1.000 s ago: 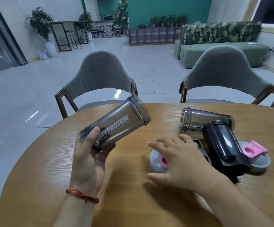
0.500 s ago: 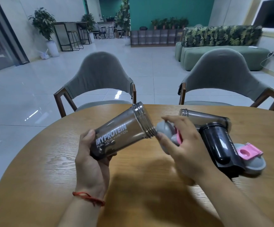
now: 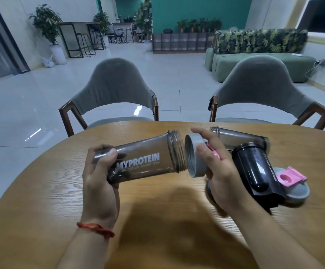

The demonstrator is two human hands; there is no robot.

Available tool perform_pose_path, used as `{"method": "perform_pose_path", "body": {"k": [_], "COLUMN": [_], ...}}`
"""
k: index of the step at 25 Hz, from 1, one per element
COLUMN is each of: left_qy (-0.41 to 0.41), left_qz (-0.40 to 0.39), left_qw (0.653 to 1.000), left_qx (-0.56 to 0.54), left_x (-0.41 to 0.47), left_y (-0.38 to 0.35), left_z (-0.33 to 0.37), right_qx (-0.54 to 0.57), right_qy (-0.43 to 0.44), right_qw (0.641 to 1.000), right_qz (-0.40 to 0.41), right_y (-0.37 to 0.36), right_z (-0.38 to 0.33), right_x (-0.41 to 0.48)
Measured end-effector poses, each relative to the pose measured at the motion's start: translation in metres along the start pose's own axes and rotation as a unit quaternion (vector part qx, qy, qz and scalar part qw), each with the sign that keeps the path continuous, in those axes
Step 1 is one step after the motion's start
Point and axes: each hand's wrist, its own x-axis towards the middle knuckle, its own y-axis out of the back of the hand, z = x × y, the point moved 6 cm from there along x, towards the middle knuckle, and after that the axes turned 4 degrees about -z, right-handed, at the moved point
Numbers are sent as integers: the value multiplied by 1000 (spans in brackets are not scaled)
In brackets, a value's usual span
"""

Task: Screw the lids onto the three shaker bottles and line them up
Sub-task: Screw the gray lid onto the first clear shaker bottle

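My left hand (image 3: 99, 183) grips a smoky clear shaker bottle marked MYPROTEIN (image 3: 148, 160) by its base, held sideways above the table with its threaded mouth pointing right. My right hand (image 3: 217, 169) holds a grey lid with a pink flip cap (image 3: 194, 155), its open side facing the bottle's mouth with a narrow gap between them. A second clear bottle (image 3: 241, 137) lies on its side behind my right hand. A black shaker bottle (image 3: 254, 167) lies to its right. Another grey lid with a pink cap (image 3: 293, 183) rests at the far right, partly under the black bottle.
The round wooden table (image 3: 157, 230) carries everything. Two grey chairs (image 3: 115, 90) (image 3: 262, 88) stand at its far edge. Part of a dark round piece (image 3: 209, 191) shows under my right hand. Beyond lie a tiled floor and a green sofa (image 3: 254, 63).
My right hand picked the grey lid off the table and carried it up to the bottle's mouth. My left hand levelled the bottle and turned its mouth toward the lid.
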Motion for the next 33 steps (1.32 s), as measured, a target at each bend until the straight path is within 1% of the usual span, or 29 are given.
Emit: {"method": "perform_pose_path", "body": {"k": [4, 12, 21, 25, 27, 30, 33], "left_qy": [8, 32, 36, 26, 18, -1, 13], "left_qz": [-18, -18, -39, -40, -50, -65, -63], "left_qw": [1000, 999, 999, 999, 998, 997, 997], "left_qx": [-4, -9, -5, 12, 29, 37, 30], "left_x": [-2, 0, -3, -4, -5, -3, 4], "left_y": [-4, -2, -5, -6, -5, 0, 8], "left_z": [-1, -4, -5, -4, -3, 0, -3], "right_qx": [1, 27, 24, 42, 26, -38, -57], "right_qy": [-2, -6, -20, -16, -18, -28, -77], "right_qw": [1000, 999, 999, 998, 999, 996, 978], "right_qz": [-5, -32, -32, -37, -42, -80, -186], "right_y": [-5, -12, -13, -15, -16, -16, -14], "right_z": [0, -2, -2, -2, 1, 1, -1], "right_x": [-2, -2, -4, -4, -5, -6, -13]}}
